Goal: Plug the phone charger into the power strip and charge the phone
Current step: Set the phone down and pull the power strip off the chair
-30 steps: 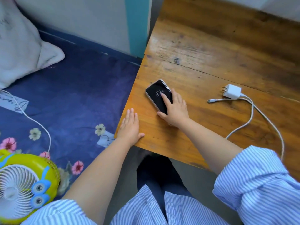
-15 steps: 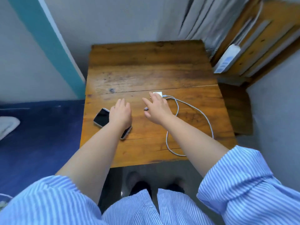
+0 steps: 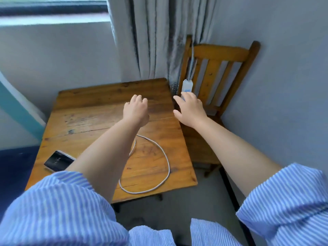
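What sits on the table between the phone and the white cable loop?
In the head view, the left forearm crosses above that stretch; any table visible between phone and cable is bare wood.

Blue-and-white striped sleeves (image 3: 53, 206), rolled past elbows.

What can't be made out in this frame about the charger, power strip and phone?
- Charger brick: hidden in the head view, likely behind the left forearm or left hand; only the cable shows.
- Power strip: lower part covered by the right hand; sockets blurred.
- Phone: one end behind the left arm; screen text too small.
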`<state>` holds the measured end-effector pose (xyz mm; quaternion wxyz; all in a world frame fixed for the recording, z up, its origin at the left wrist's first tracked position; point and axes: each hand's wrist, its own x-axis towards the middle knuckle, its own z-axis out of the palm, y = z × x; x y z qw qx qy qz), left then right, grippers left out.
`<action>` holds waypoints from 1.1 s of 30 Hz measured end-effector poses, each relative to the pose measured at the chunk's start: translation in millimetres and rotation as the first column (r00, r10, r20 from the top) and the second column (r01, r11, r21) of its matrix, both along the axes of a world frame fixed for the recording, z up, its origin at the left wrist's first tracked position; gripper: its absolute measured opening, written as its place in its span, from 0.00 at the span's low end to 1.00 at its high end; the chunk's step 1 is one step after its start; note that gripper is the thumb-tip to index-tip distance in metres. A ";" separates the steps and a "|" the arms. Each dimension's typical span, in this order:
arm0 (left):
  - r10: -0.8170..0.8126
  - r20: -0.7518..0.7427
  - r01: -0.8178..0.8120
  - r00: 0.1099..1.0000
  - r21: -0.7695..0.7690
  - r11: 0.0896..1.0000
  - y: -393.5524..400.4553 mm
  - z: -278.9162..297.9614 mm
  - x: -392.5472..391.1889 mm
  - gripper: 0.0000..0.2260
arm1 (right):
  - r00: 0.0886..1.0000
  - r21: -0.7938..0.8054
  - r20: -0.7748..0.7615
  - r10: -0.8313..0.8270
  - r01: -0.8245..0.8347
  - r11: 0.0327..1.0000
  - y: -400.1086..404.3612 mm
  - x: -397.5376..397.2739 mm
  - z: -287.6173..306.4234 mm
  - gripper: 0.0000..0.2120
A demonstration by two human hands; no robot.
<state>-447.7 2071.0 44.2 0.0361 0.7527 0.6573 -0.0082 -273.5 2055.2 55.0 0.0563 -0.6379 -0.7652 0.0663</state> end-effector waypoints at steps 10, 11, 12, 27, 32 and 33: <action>-0.031 0.045 0.031 0.998 0.008 0.999 87.0 23.0 108.7 0.19 | 0.991 0.067 0.016 -0.135 0.134 0.989 79.7 134.8 34.9 0.23; -0.031 0.055 0.031 0.998 0.004 1.000 97.3 24.7 115.8 0.19 | 0.990 0.067 0.020 -0.140 0.138 0.988 89.2 142.2 36.7 0.23; -0.029 0.070 0.029 0.997 0.001 1.000 110.7 27.2 123.7 0.19 | 0.989 0.071 0.026 -0.146 0.144 0.987 102.5 150.1 40.6 0.23; 0.155 0.259 -0.113 0.953 -0.171 0.979 253.8 11.2 211.2 0.19 | 0.999 0.034 0.041 -0.033 0.032 0.999 288.7 214.8 39.7 0.20; 0.313 0.325 -0.240 0.892 -0.248 0.939 294.2 2.5 231.9 0.16 | 0.996 -0.002 0.001 0.090 -0.090 0.996 345.1 214.0 14.7 0.21; 0.347 0.336 -0.269 0.876 -0.256 0.928 302.2 -0.2 236.4 0.15 | 0.994 -0.001 -0.004 0.107 -0.107 0.994 353.4 215.8 7.6 0.21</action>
